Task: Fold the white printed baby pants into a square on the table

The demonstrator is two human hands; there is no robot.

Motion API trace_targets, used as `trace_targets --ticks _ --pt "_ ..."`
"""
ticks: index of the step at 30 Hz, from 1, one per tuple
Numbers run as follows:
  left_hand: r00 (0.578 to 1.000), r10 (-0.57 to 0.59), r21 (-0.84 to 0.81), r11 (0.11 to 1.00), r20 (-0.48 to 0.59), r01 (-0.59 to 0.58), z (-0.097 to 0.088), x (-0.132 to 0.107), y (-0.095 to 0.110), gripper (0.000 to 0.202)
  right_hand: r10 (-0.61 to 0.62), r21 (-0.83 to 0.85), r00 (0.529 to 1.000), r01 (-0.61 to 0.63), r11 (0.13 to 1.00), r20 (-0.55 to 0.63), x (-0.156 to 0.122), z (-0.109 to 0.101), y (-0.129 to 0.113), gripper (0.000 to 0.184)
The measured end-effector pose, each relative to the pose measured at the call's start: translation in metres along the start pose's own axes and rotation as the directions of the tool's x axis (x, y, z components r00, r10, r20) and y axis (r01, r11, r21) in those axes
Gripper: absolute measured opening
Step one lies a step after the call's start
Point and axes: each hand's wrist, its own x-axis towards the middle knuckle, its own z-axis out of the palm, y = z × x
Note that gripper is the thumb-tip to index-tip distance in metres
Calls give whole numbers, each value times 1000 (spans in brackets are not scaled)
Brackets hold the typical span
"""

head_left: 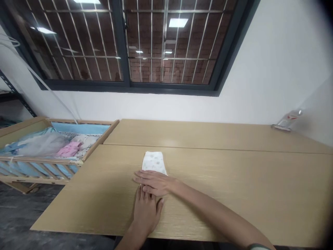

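A small white folded cloth [153, 161] with a faint printed pattern lies flat on the light wooden table [221, 194]. Its near part is covered by my right hand [154, 182], which rests across it palm down with the fingers stretched out to the left. My left hand [147, 210] lies just nearer to me, palm down, fingers pointing forward and the thumb apart. Its fingertips meet the edge of my right hand, and the right hand partly hides them. Whether the left fingertips touch the cloth cannot be seen.
To the left stands a wooden crib [100, 142] with blue lining, holding a pink cloth [69, 149] and other bedding. A clear plastic item [287, 119] sits at the table's far right corner. Behind the table is a white wall with a barred window [127, 52].
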Motion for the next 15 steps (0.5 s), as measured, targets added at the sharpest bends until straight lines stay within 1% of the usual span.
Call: trace_targets --ticks 3,7,10,15 --pt "999 35 -16 999 -16 -36 4 -1 -5 50 42 0 998 -42 999 36 -3 7 12 55" --pt "998 41 -27 999 -38 -42 3 0 -6 51 123 -36 991 -122 992 50 -1 2 31 57" --pt "997 33 -34 999 -65 -36 2 1 -4 54 173 -84 984 -171 982 28 5 -4 52 58" --pt "997 32 -45 998 -76 -36 4 1 -4 57 204 -157 978 -207 966 -34 16 -15 95 59"
